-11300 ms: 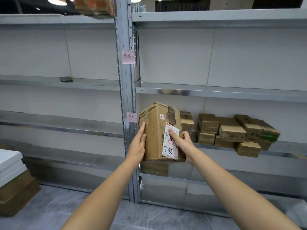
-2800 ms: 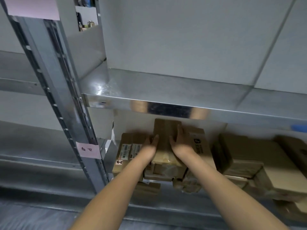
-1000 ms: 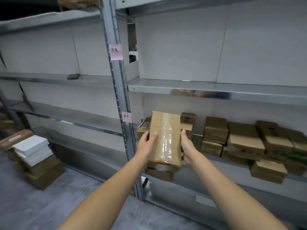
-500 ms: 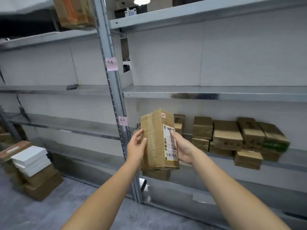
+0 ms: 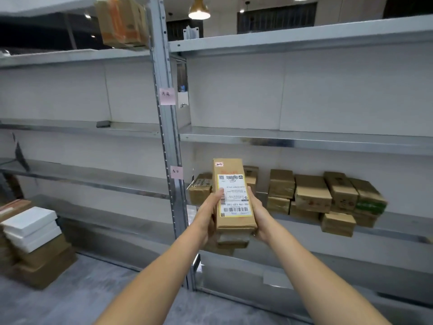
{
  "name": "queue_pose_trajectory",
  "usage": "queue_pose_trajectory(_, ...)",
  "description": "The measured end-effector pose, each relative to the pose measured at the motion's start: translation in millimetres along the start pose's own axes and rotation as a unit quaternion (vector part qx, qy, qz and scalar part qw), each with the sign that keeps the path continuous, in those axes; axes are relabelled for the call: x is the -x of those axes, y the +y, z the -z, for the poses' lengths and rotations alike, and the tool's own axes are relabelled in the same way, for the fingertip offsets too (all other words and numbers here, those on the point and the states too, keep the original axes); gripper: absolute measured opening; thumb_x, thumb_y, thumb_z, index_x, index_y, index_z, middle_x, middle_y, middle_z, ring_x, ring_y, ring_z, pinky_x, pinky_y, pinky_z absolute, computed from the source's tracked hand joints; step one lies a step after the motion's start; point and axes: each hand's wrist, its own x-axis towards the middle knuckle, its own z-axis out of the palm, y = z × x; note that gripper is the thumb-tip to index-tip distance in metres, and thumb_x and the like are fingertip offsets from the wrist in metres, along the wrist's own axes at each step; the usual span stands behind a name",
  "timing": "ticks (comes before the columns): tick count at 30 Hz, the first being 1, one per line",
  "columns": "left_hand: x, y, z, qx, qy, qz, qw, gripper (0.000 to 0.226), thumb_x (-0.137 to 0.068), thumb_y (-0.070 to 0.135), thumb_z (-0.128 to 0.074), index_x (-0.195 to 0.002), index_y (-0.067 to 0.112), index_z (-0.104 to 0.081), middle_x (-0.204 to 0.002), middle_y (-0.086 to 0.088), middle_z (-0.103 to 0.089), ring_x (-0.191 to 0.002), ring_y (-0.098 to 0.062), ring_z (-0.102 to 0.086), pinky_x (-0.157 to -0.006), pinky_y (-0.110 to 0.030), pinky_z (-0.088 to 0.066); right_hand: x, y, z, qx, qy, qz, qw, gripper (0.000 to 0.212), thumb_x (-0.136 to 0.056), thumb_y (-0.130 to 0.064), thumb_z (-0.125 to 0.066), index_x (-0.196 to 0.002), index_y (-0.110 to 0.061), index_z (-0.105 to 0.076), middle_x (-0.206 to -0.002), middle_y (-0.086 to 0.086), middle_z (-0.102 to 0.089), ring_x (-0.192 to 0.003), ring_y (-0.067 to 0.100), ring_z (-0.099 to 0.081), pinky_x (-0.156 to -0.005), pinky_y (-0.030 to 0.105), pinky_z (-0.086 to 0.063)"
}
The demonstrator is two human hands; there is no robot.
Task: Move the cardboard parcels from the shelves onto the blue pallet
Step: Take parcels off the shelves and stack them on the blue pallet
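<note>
We are holding 1 long cardboard parcel (image 5: 228,221) upright in front of the racking, lifted clear of the shelf (image 5: 403,222). Both hands are clamping it. The left hand (image 5: 207,215) is gripping the left side, with its thumb lying over the edge of the white shipping label (image 5: 234,195). The right hand (image 5: 259,218) is cupping the right side and lower corner, its fingers curling out of sight behind.

0.5 s ago the parcel was turned edge-on to us with the label on its right face; now the label is facing us squarely, barcode at the bottom. 1.0 s ago a taped face was showing instead.

More parcels (image 5: 312,193) are sitting stacked on the shelf to the right, and 1 small parcel (image 5: 200,188) is sitting just behind the left hand. 2 pink notes (image 5: 167,96) are sticking to the steel upright (image 5: 172,207). White and brown boxes (image 5: 32,235) are standing piled on the floor at the left.
</note>
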Motion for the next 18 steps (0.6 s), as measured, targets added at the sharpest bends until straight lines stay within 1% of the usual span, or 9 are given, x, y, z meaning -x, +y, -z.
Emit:
queue_pose_trajectory(3,24.8,-1.9,5.5,0.004,-0.027,0.037,0.999,0.052,-0.089,0.04,-0.067,-0.132,0.013,-0.058,-0.117,-0.016,-0.071,-0.104,-0.031,-0.071,-0.076,-0.038,-0.061,18.4,16.3,-5.1,0.013,-0.041,-0.024,0.999,0.073,-0.086,-0.074,-0.041,-0.128,-0.018,-0.061,-0.118,0.013,-0.07,-0.107,0.028,-0.068,-0.088,0.039,-0.056)
queue_pose_trajectory(5,39.0,-5.8,16.1,-0.013,-0.03,0.043,0.999,0.051,-0.089,0.042,-0.067,-0.131,0.014,-0.059,-0.117,-0.014,-0.072,-0.104,-0.031,-0.071,-0.08,-0.039,-0.06,32.6,26.5,-7.9,0.034,-0.026,-0.031,0.999,0.074,-0.08,-0.079,-0.043,-0.121,-0.022,-0.066,-0.112,0.008,-0.073,-0.101,0.023,-0.071,-0.079,0.033,-0.058)
queue_pose_trajectory(7,51.5,-10.1,28.1,-0.036,-0.021,0.037,0.998,0.051,-0.087,0.046,-0.068,-0.129,0.017,-0.06,-0.116,-0.012,-0.073,-0.104,-0.03,-0.071,-0.085,-0.041,-0.059,46.6,36.1,-11.1,0.064,0.008,-0.02,0.998,0.078,-0.071,-0.082,-0.05,-0.118,-0.023,-0.068,-0.108,0.004,-0.075,-0.099,0.021,-0.072,-0.085,0.036,-0.056)
queue_pose_trajectory(9,63.2,-14.8,34.6,-0.039,-0.011,0.028,0.999,0.053,-0.085,0.047,-0.07,-0.128,0.018,-0.061,-0.114,-0.011,-0.074,-0.103,-0.029,-0.072,-0.081,-0.04,-0.06,56.5,43.2,-14.2,0.082,0.025,-0.007,0.996,0.079,-0.067,-0.083,-0.054,-0.117,-0.023,-0.068,-0.106,0.002,-0.075,-0.099,0.021,-0.072,-0.092,0.04,-0.053)
queue_pose_trajectory(12,78.4,-23.8,32.7,-0.023,-0.006,0.016,1.0,0.051,-0.086,0.046,-0.071,-0.128,0.018,-0.061,-0.113,-0.011,-0.074,-0.1,-0.029,-0.073,-0.072,-0.036,-0.06,72.6,50.7,-23.1,0.079,0.053,-0.007,0.995,0.077,-0.075,-0.08,-0.049,-0.121,-0.021,-0.067,-0.108,0.006,-0.075,-0.101,0.026,-0.071,-0.099,0.045,-0.05)
queue_pose_trajectory(14,87.3,-32.4,27.5,-0.015,-0.003,0.006,1.0,0.049,-0.087,0.044,-0.069,-0.128,0.018,-0.061,-0.112,-0.011,-0.074,-0.099,-0.029,-0.073,-0.071,-0.036,-0.06,84.0,55.9,-28.9,0.078,0.069,-0.011,0.995,0.072,-0.088,-0.074,-0.036,-0.133,-0.022,-0.059,-0.116,0.009,-0.071,-0.107,0.027,-0.068,-0.101,0.045,-0.049)
queue_pose_trajectory(15,91.6,-37.5,23.9,-0.012,-0.001,0.004,1.0,0.048,-0.089,0.043,-0.068,-0.129,0.018,-0.061,-0.111,-0.011,-0.074,-0.099,-0.029,-0.073,-0.072,-0.037,-0.061,90.4,59.3,-30.9,0.082,0.078,-0.015,0.994,0.07,-0.092,-0.071,-0.03,-0.141,-0.024,-0.05,-0.127,0.011,-0.065,-0.116,0.028,-0.063,-0.104,0.047,-0.046)
queue_pose_trajectory(17,100.5,-48.3,13.4,-0.006,0.007,0.012,1.0,0.045,-0.092,0.044,-0.064,-0.128,0.018,-0.061,-0.11,-0.01,-0.075,-0.099,-0.028,-0.073,-0.077,-0.038,-0.06,101.7,65.4,-30.1,0.11,0.117,-0.019,0.987,0.069,-0.095,-0.068,-0.024,-0.151,-0.03,-0.031,-0.153,0.013,-0.038,-0.139,0.029,-0.041,-0.114,0.05,-0.034)
queue_pose_trajectory(18,104.6,-53.4,6.8,-0.002,0.012,0.02,1.0,0.043,-0.093,0.045,-0.06,-0.127,0.018,-0.062,-0.109,-0.01,-0.075,-0.098,-0.027,-0.074,-0.076,-0.038,-0.06,108.1,67.3,-26.9,0.118,0.131,-0.017,0.984,0.067,-0.096,-0.067,-0.022,-0.151,-0.031,-0.031,-0.157,0.011,-0.031,-0.142,0.029,-0.036,-0.115,0.049,-0.032)
